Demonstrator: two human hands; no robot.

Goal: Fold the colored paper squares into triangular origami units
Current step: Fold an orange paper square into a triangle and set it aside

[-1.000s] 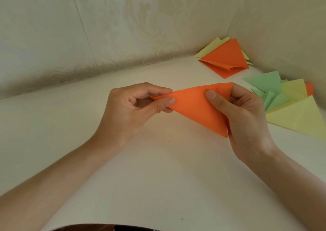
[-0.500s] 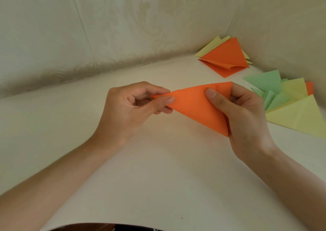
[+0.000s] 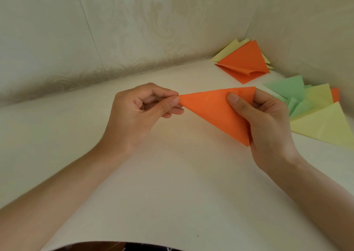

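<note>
- Holding the orange paper triangle (image 3: 214,113) up off the worktop (image 3: 172,183), between both hands, so it's not lying on anything.
- The left hand (image 3: 141,114) pinches the triangle's pointy left tip between thumb and index fingertip; its other fingers are curled loosely underneath.
- The right hand (image 3: 268,124) grips the wide right end. The thumb (image 3: 235,101) is pressed flat on the front face near the top edge and the fingers are wrapped around behind the paper.
- The triangle's top edge runs pretty much straight from one hand to the other, and the bottom corner points down along the right palm.
- Just past the right hand, on the far side of it, there's a fanned bunch of green and yellow folded pieces (image 3: 298,105) on the worktop, with a bit of orange poking out behind.
- Further out beyond the right hand, tucked in the corner against the wall (image 3: 134,30), sits an orange and yellow stack (image 3: 243,63), its top orange sheet curling up a bit.
</note>
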